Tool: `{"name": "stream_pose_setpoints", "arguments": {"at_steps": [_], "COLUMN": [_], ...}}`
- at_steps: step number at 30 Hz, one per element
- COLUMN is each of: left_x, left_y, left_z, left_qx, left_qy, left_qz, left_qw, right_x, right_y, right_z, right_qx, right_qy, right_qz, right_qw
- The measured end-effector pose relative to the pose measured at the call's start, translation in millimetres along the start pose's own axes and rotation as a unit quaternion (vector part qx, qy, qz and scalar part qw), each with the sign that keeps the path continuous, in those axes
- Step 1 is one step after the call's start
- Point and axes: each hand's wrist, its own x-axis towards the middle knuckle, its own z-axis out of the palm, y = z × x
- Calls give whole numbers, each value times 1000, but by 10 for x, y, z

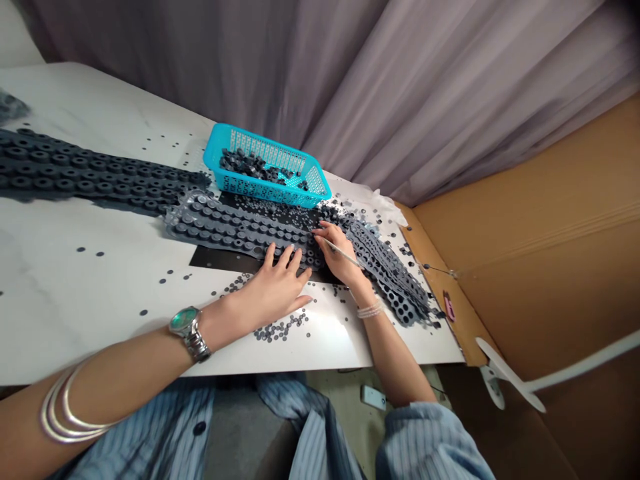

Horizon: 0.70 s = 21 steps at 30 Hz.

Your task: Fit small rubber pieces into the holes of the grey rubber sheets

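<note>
As seen from the head, a bumpy grey rubber sheet (pixel 240 233) of round nubs is laid flat on the white surface (pixel 90 293). The left grip (pixel 275 287) is open and is laid on the sheet's edge, with its fingers spread. A thin stick (pixel 345 255) is held tight in the right grip (pixel 340 257), just over the sheet. Small grey rings (pixel 280 328) are scattered nearby, and more are kept in a blue basket (pixel 265 143).

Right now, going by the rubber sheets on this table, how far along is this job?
It looks partway through. Done: the punched gray rubber sheet shows empty holes, and the blue plastic basket holds loose dark discs. In hand: the right hand, gripping a thin pick, and the left hand are on a molded gray rubber sheet, still studded. Left: the dark rubber strip, also still studded.
</note>
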Motion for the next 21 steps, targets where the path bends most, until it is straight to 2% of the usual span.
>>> {"name": "stream_pose_setpoints", "arguments": {"at_steps": [4,7,10,16,21], "left_x": [1,1,0,-2,-2], "left_y": [-1,-4,-9,-17,-15], "left_z": [-1,-2,17,62,49], "left_qx": [-9,-11,-10,-15,-16], "left_qy": [0,-3,1,14,12], "left_qz": [3,1,2,-2,2], "left_qw": [1000,1000,1000,1000,1000], "right_x": [30,34,-1,-87,-71], "right_y": [43,104,140,30,-29], "right_z": [19,-26,-103,-135,-91], "right_qx": [-27,-54,-36,65,78], "right_qy": [24,74,108,5,-12], "right_qz": [-9,16,42,17,19], "right_qw": [999,996,993,998,997]}}
